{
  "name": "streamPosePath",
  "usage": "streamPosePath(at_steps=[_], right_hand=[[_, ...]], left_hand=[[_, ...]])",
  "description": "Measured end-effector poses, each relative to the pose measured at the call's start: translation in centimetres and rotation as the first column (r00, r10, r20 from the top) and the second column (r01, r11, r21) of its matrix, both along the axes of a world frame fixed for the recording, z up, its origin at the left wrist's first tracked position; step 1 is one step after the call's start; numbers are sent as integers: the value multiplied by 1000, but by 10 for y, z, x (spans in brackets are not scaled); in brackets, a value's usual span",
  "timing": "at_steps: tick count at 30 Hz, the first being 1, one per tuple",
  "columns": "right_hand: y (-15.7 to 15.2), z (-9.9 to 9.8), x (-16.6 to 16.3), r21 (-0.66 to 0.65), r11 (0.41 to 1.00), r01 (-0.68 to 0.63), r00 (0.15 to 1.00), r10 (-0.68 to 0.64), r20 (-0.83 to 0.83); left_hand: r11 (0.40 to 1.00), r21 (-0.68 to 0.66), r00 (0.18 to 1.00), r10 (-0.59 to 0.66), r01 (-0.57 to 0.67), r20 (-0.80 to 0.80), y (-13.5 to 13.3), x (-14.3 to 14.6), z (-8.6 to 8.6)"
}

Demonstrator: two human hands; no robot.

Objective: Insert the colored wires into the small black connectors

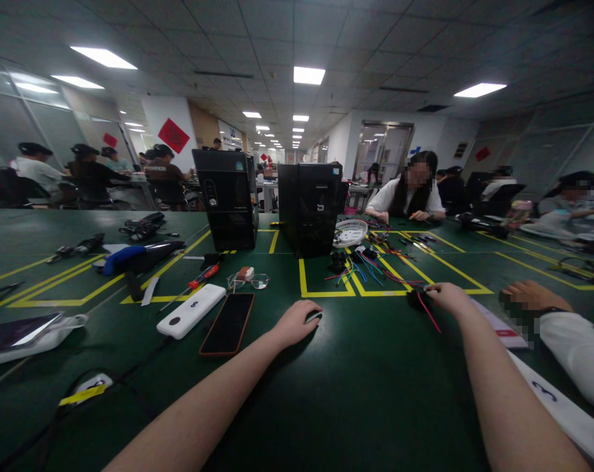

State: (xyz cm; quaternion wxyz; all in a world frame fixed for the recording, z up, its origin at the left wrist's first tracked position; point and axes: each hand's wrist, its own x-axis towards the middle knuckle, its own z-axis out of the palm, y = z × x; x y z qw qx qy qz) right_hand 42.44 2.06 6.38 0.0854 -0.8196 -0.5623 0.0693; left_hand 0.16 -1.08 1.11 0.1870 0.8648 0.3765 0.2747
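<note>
My left hand (296,321) rests on the green table (366,380), its fingers curled. A small pale edge shows between thumb and fingers; I cannot make out what it is. On the right, my right hand (448,298) has its fingers closed at a black connector (417,299) with a red wire trailing from it. Just beyond lies a spread of coloured wires (368,267), red, blue and green, with black plugs. A phone (227,324) in a brown case lies left of my left hand, beside a white power bank (191,311) marked 8.
Two black computer cases (309,210) (225,200) stand ahead. Glasses (248,280), a red screwdriver (198,280) and a white basket (351,233) lie nearby. Another person's hand (537,298) rests at right, near a white strip (547,393) marked 3. Someone sits across the table.
</note>
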Motion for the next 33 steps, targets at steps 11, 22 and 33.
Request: streamPosePath(at_steps=[11, 22, 33], right_hand=[[5, -11, -4, 15, 999, -30, 999, 29, 46], [7, -18, -4, 33, 997, -76, 997, 75, 23], [7, -21, 3, 206, 979, -12, 997, -3, 74]], left_hand=[[1000, -14, 1000, 3, -3, -4, -2, 0, 3], [1000, -5, 1000, -1, 1, 0, -2, 0, 3], [1000, 23, 1000, -9, 9, -1, 3, 0, -4]])
